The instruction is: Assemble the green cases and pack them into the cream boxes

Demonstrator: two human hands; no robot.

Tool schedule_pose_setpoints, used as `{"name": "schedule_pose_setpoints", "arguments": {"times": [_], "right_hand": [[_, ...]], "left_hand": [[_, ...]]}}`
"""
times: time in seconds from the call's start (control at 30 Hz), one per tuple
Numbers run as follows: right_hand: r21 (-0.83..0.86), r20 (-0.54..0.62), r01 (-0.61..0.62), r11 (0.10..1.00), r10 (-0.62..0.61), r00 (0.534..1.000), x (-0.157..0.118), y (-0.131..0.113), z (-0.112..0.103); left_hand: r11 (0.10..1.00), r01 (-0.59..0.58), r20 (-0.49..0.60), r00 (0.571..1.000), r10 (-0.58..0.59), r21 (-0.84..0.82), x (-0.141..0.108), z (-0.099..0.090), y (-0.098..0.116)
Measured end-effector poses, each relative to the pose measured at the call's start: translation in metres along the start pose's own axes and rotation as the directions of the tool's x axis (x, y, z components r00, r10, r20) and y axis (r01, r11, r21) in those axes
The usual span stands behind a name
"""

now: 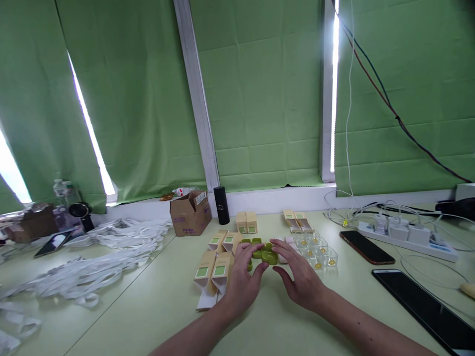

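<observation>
Between my two hands is a green piece (pixel 269 254) with rounded lobes. My left hand (pixel 245 277) has its fingers curved at the piece's left side, its thumb close to the front edge. My right hand (pixel 300 274) is at the right side, index finger on the piece's upper edge and thumb below. More green pieces (pixel 256 241) lie just behind and left, partly hidden by my left hand. Tan boxes with green labels (pixel 219 271) stand left of my left hand. Clear cups with yellow centres (pixel 317 252) and pale pink pieces (pixel 289 241) are beyond my right hand.
More tan boxes (pixel 247 222) and open cartons (pixel 298 221) stand farther back. A cardboard box (pixel 190 213) and black cylinder (pixel 221 205) are by the wall. White straps (pixel 85 272) spread left. Phones (pixel 366 246), a tablet (pixel 426 306) and a power strip (pixel 408 240) lie right.
</observation>
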State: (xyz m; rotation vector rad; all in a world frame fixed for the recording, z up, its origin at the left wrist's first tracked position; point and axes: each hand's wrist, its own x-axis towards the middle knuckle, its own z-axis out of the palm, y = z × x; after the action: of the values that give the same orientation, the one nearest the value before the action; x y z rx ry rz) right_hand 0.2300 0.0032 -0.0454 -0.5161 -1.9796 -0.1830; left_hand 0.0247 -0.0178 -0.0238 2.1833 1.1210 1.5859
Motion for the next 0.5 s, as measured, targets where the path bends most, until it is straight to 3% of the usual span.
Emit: {"name": "schedule_pose_setpoints", "arguments": {"times": [0.33, 0.5], "right_hand": [[0.041, 0.007, -0.034, 0.999, 0.033, 0.999, -0.001, 0.000, 0.004], [0.087, 0.001, -0.071, 0.994, 0.071, 0.997, 0.002, -0.002, 0.004]], "left_hand": [[0.948, 0.282, 0.037, 0.960, -0.279, -0.147, 0.011, 0.001, 0.001], [0.910, 0.361, 0.088, 0.933, -0.350, -0.203, 0.012, 0.002, 0.004]]}}
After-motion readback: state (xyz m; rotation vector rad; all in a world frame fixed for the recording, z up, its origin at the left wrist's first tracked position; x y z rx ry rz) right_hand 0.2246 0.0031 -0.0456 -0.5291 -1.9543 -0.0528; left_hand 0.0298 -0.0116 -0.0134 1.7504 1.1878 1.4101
